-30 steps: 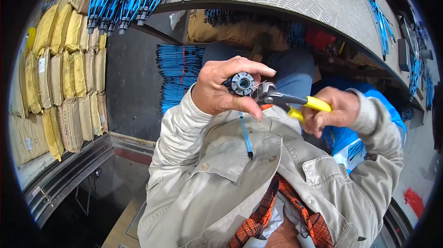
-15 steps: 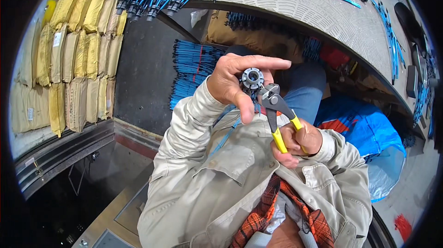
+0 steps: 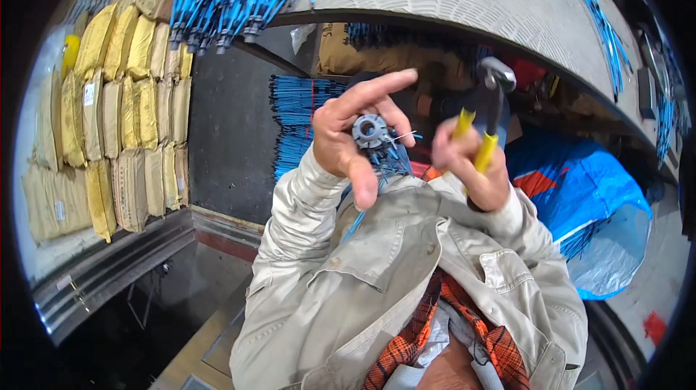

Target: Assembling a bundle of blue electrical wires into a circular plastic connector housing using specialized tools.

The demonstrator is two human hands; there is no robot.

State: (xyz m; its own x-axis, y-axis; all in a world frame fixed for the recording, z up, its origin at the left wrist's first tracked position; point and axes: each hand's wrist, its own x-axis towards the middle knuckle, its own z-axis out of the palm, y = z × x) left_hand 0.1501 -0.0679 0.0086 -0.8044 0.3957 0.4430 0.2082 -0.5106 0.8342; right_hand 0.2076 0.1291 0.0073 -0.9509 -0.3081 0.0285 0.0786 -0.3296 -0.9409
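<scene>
Yellow-brown sacks stand stacked at the far left, with bundles of blue cable nearer the middle. The left hand pinches a small grey ring-shaped connector between thumb and fingers, index finger stretched out — held up in front of the chest. Just to its right, apart from it, the right hand is closed around the yellow handles of pliers, head pointing up.

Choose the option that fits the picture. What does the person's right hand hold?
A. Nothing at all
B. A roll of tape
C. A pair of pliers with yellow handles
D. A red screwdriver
C: the right hand is closed around the yellow handles of the pliers, whose dark head points up, while the left hand grips a small grey round connector.
</scene>
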